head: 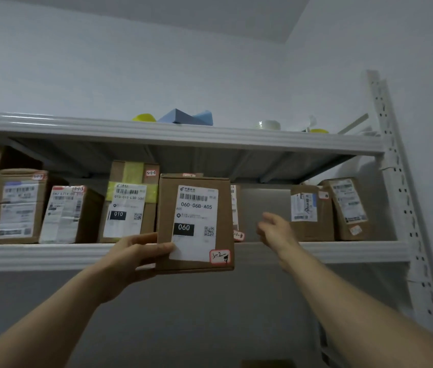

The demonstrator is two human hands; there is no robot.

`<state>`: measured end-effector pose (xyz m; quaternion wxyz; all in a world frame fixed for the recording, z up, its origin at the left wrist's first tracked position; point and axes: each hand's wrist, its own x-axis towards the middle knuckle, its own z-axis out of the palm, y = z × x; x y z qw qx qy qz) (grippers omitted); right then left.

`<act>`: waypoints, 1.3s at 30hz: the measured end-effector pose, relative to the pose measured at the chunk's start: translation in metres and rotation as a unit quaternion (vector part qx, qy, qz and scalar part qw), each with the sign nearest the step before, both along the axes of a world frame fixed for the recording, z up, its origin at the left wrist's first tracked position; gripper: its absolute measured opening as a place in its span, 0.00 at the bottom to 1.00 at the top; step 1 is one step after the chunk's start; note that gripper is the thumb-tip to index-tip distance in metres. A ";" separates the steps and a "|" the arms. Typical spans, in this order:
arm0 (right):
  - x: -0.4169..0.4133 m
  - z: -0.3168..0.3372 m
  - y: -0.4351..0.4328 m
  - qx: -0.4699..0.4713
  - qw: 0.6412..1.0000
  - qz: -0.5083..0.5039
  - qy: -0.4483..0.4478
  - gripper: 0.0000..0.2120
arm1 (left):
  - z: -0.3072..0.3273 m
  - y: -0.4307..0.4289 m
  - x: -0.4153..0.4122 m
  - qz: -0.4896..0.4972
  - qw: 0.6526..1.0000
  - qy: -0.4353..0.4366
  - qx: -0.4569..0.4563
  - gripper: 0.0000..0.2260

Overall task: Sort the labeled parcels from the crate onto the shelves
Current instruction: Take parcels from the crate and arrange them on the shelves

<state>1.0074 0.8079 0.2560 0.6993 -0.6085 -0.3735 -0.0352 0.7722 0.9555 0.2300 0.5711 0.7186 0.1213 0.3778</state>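
Observation:
My left hand (pixel 133 254) grips a brown cardboard parcel (pixel 195 224) by its lower left side, thumb on the front. The parcel is upright in front of the white shelf (pixel 50 254), with a white label reading 060-06B-A05 and a small red-edged tag at its lower right corner. My right hand (pixel 276 231) hovers open to the right of the parcel, not touching it, in front of a gap on the shelf. The crate is out of view.
Several labeled cardboard parcels stand in a row on the shelf: one (pixel 16 205) at the left, one with yellow tape (pixel 130 203), two (pixel 343 208) at the right. The upper shelf (pixel 183 135) carries blue and yellow items. A white perforated upright (pixel 401 187) bounds the right side.

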 end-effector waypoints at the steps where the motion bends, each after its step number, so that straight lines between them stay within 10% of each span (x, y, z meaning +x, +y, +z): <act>1: 0.003 0.003 0.004 -0.014 1.000 -0.011 -0.011 0.23 | -0.003 0.004 0.000 -0.001 1.000 0.005 -0.001 0.28; 9: 0.030 0.014 0.037 -0.108 0.994 0.002 -0.028 0.33 | -0.017 0.012 0.006 0.000 1.000 0.025 -0.015 0.41; 20: 0.033 -0.020 0.027 0.015 0.990 0.090 -0.104 0.10 | -0.025 -0.009 0.022 0.063 0.998 0.012 -0.019 0.17; 39: 0.009 -0.022 0.015 -0.047 0.973 0.184 -0.133 0.15 | -0.023 -0.016 0.019 0.096 0.995 0.015 -0.024 0.13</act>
